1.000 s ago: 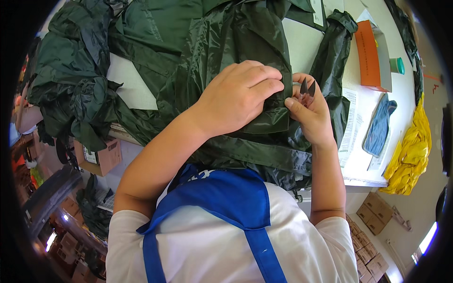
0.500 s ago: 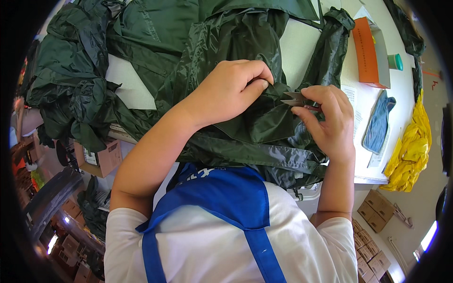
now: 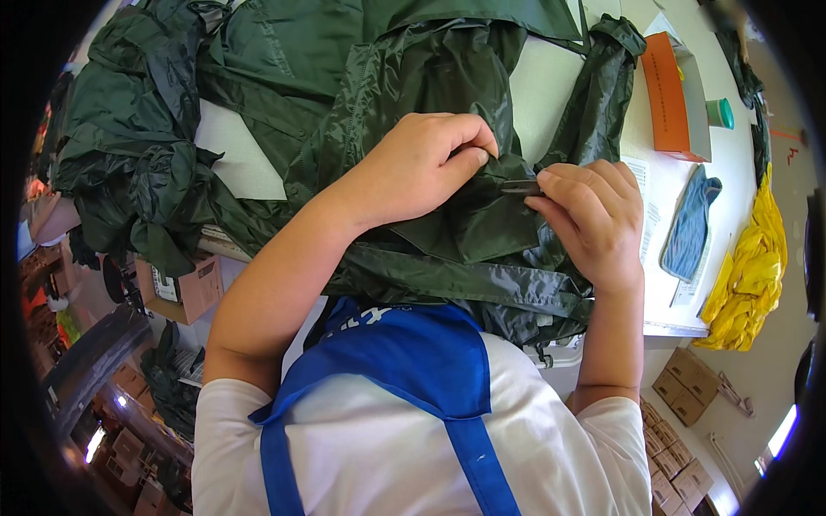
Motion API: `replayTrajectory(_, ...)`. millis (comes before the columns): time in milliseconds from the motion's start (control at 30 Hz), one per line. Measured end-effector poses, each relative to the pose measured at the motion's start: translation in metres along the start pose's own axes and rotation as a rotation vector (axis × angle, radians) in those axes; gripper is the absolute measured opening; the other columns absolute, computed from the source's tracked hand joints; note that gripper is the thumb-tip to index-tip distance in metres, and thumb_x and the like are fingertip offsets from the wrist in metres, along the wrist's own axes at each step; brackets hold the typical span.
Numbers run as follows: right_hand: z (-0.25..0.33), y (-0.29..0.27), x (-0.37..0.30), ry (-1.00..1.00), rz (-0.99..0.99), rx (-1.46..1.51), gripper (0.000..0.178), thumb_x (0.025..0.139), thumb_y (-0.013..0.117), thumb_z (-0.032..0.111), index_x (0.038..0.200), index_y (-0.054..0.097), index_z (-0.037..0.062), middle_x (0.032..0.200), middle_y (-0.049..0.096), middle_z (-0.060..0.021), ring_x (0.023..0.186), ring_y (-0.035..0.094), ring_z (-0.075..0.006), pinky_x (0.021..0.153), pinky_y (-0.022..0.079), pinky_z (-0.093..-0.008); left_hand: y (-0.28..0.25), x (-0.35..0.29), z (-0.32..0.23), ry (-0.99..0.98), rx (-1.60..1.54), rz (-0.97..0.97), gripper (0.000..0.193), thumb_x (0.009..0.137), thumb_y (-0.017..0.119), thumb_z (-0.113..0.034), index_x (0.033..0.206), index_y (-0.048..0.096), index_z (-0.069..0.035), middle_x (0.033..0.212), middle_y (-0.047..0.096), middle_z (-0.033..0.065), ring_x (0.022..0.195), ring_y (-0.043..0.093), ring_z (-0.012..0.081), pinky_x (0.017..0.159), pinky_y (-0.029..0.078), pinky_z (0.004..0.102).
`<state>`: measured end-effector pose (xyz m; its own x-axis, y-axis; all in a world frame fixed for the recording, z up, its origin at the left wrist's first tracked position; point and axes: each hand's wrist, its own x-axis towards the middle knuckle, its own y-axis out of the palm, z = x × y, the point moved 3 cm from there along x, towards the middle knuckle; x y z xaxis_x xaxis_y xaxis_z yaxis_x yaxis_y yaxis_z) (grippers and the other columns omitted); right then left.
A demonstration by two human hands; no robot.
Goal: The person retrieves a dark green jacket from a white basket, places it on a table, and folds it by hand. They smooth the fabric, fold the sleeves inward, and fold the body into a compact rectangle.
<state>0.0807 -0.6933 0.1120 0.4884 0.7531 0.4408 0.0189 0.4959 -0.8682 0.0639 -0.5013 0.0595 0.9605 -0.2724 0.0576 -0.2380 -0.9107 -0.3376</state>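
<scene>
Left hand (image 3: 440, 163) pinches thin, glossy, wrinkled green cloth (image 3: 495, 230); right hand (image 3: 595, 217) grips slim metal snips (image 3: 521, 187) pointing to 9 o'clock.

Lit brightly and evenly around the blue apron (image 3: 413, 361). Glossy with pale reflections on the dark green fabric (image 3: 551, 288) above it; nearly washed out on the white tabletop (image 3: 658, 305) to its upper right. Glaring at a bright strip (image 3: 779, 443) far right, dimmer far left. Crisp near the apron; bowed, softer, then black farthest from it.
</scene>
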Motion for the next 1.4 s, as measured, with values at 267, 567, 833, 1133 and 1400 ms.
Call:
replayTrajectory(267, 0.005, 0.010, 0.002, -0.047, -0.020, -0.062, 0.016, 0.067, 0.071, 0.016, 0.079, 0.061, 0.0115, 0.081, 0.065, 0.0028, 0.062, 0.054, -0.0130, 0.054, 0.037, -0.0294, 0.001, 0.001, 0.002, 0.006, -0.017, 0.000, 0.008, 0.086, 0.054, -0.005, 0.091, 0.059, -0.002, 0.066, 0.051, 0.0019, 0.058, 0.043, 0.0075, 0.054, 0.037, 0.0253)
replayTrajectory(567, 0.001, 0.013, -0.001, -0.064, -0.001, -0.036, 0.014, 0.072, 0.071, 0.016, 0.079, 0.060, 0.0102, 0.083, 0.065, 0.0009, 0.060, 0.052, -0.0109, 0.056, 0.038, -0.0282, 0.000, 0.002, 0.001, -0.035, -0.022, 0.017, 0.008, 0.086, 0.054, -0.005, 0.091, 0.059, -0.001, 0.066, 0.052, 0.0026, 0.059, 0.044, 0.0081, 0.055, 0.038, 0.0254)
replayTrajectory(833, -0.223, 0.062, -0.037, 0.982, -0.318, 0.315, 0.044, 0.083, 0.066, 0.031, 0.115, 0.060, 0.0016, 0.092, 0.059, -0.0096, 0.088, 0.055, -0.0197, 0.079, 0.044, -0.0340, 0.053, -0.041, 0.056, -0.019, 0.752, 0.445, 0.038, 0.079, 0.052, -0.008, 0.115, 0.064, -0.017, 0.089, 0.060, 0.0057, 0.086, 0.056, 0.0267, 0.077, 0.041, 0.0379)
replayTrajectory(1133, -0.259, 0.080, -0.039, 1.278, -0.631, 1.042, 0.023, 0.090, 0.056, 0.027, 0.101, 0.063, 0.0080, 0.053, 0.032, 0.0051, 0.045, 0.031, -0.0071, 0.042, 0.023, -0.0248, 0.057, -0.044, 0.098, -0.375, 0.511, 0.569, 0.034, 0.083, 0.055, -0.017, 0.116, 0.064, -0.016, 0.108, 0.061, 0.0143, 0.094, 0.060, 0.0335, 0.083, 0.047, 0.0428)
replayTrajectory(1400, 0.015, 0.016, -0.008, 0.399, 0.082, 0.662, 0.034, 0.085, 0.060, 0.007, 0.119, 0.060, 0.0072, 0.108, 0.059, -0.0154, 0.081, 0.057, -0.0206, 0.074, 0.047, -0.0304, -0.008, 0.006, 0.007, -0.038, -1.444, -0.023, 0.057, 0.090, 0.058, -0.040, 0.131, 0.045, -0.002, 0.115, 0.059, 0.0057, 0.104, 0.055, 0.0172, 0.086, 0.047, 0.0335)
